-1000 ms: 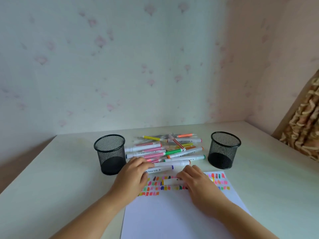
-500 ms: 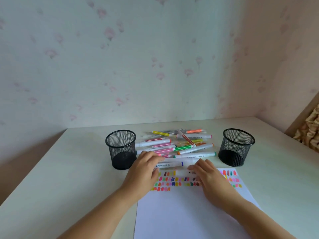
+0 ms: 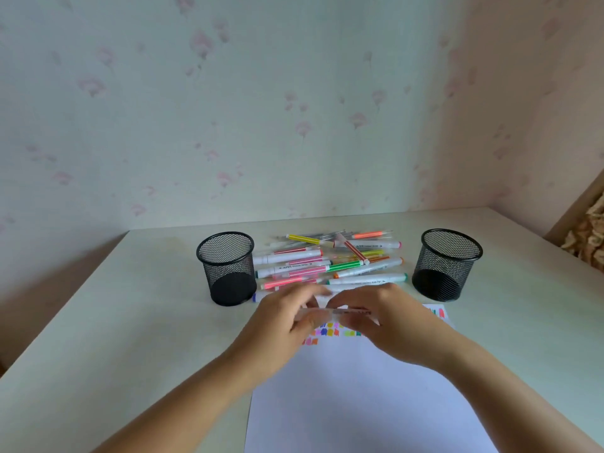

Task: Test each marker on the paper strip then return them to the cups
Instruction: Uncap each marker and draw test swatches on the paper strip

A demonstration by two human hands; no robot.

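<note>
Grip: the left hand (image 3: 282, 322) and right hand (image 3: 387, 325) each hold one end of a single marker (image 3: 341, 312), fingers curled round it. It is held level between them. Motion blur hides whether the cap is on.

Change: half a second ago both hands lay low on the paper's far edge and on the markers there. They have since risen with this marker and drawn together. Judged step: uncapping, ahead of a test stroke.

Directly under the grip are the swatches (image 3: 327, 333) on the paper (image 3: 343, 403). The blank sheet on the near side of the grip offers ample room for strokes.

Just beyond the grip lies the pile (image 3: 327, 263), untidy and liable to be knocked. A blue-ended marker (image 3: 256, 297) lies beyond the left hand.

The left cup (image 3: 225, 266) and right cup (image 3: 447, 263) flank the pile and appear empty, so the returns are likely still to do.

Bare bench (image 3: 98, 322) lies open outside both cups. The wall (image 3: 294, 125) closes off the far edge.
</note>
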